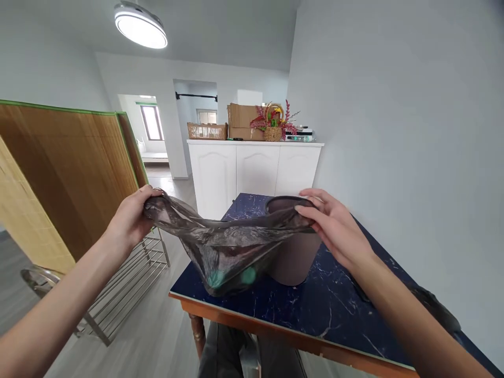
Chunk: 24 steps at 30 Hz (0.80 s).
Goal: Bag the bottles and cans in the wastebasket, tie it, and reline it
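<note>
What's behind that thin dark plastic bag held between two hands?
A brownish-grey round bin on a dark-blue, white-veined tabletop. The bag covers part of the bin and some tabletop; anything else there can't be made out.

left hand gripping, right hand pinching, well apart

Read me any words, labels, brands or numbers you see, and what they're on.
No readable text in view.
Black bag: no lettering made out; its green patches are too blurred to tell.
Bin: no marking visible on the part that shows.
Items on the white cabinet: any print is too small to read.
</note>
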Each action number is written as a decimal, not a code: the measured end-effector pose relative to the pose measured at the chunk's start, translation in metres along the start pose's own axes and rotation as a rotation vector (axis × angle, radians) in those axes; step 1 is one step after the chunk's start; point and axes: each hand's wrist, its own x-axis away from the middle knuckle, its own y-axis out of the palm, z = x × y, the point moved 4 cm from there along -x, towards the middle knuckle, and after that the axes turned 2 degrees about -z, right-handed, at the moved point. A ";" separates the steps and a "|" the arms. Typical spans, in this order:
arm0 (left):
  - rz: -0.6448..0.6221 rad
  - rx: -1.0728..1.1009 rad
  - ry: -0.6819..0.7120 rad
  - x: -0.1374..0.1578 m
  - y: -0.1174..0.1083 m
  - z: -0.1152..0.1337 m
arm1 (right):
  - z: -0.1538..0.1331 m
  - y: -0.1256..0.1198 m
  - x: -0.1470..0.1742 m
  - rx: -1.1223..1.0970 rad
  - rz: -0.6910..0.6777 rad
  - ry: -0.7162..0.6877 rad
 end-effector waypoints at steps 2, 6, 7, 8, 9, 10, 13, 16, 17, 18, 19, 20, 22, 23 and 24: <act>-0.033 -0.028 0.031 0.006 -0.007 -0.005 | 0.010 -0.011 0.019 0.147 -0.014 0.018; -0.071 -0.081 0.062 0.024 -0.020 -0.009 | 0.021 -0.029 0.047 0.623 -0.209 0.053; -0.067 -0.090 0.060 0.029 -0.023 -0.010 | 0.023 -0.033 0.052 0.720 -0.262 0.057; -0.059 -0.093 0.062 0.034 -0.027 -0.011 | 0.023 -0.037 0.057 0.788 -0.306 0.065; -0.045 -0.091 0.069 0.038 -0.030 -0.012 | 0.024 -0.041 0.061 0.824 -0.340 0.080; -0.024 -0.088 0.078 0.043 -0.033 -0.013 | 0.025 -0.045 0.065 0.831 -0.363 0.105; 0.073 -0.080 0.132 0.054 -0.041 -0.015 | 0.036 -0.055 0.072 0.711 -0.405 0.215; 0.134 -0.090 0.198 0.065 -0.046 -0.017 | 0.056 -0.055 0.077 0.421 -0.368 0.207; 0.148 -0.088 0.216 0.069 -0.047 -0.018 | 0.065 -0.052 0.079 0.304 -0.326 0.175; 0.158 -0.083 0.225 0.071 -0.048 -0.019 | 0.074 -0.049 0.080 0.185 -0.279 0.142; 0.168 -0.072 0.226 0.074 -0.050 -0.021 | 0.084 -0.044 0.081 0.069 -0.235 0.115; 0.169 -0.053 0.215 0.076 -0.051 -0.023 | 0.094 -0.037 0.081 -0.049 -0.201 0.091; 0.134 0.002 0.144 0.077 -0.050 -0.031 | 0.110 -0.022 0.081 -0.291 -0.150 0.041; 0.109 0.036 0.101 0.078 -0.048 -0.035 | 0.116 -0.015 0.080 -0.408 -0.119 0.014; 0.093 0.064 0.065 0.078 -0.045 -0.039 | 0.121 -0.008 0.078 -0.515 -0.076 -0.011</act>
